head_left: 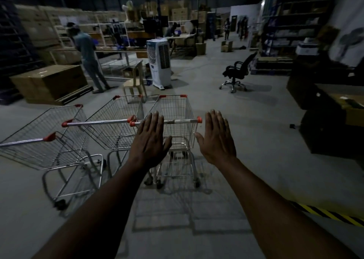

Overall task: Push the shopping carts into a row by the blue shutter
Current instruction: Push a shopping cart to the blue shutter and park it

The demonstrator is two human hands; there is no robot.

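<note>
Three shopping carts stand side by side on the concrete floor (266, 150) in front of you, baskets pointing away. Using the right cart (173, 109) as landmark: the middle cart (110, 129) sits just left of it, handle ends almost touching, and the left cart (39, 140) is further left, angled off so its handle runs toward the frame edge. All three wire baskets hold nothing that shows.

Your left hand (149, 140) is flat, fingers straight and together, palm down, hovering over the right cart's handle bar (177, 121) near its left end. Can't tell whether the fingertips touch the bar. It grips nothing. Your right hand (216, 138) is likewise flat and spread, palm turned inward, just right of that handle's red end cap, holding nothing, apart from the cart.

Beyond the right cart: a tan plastic chair (136, 81) just past its front rim, a white air cooler (159, 62) behind that, and a black office chair (238, 71) further off to the right. Left of the carts, a person (86, 56) stands by a big cardboard box (51, 81) on a pallet. Yellow-black hazard tape (325, 213) runs on the floor near your right forearm.

No blue shutter is identifiable; the scene is dim and blurred.
</note>
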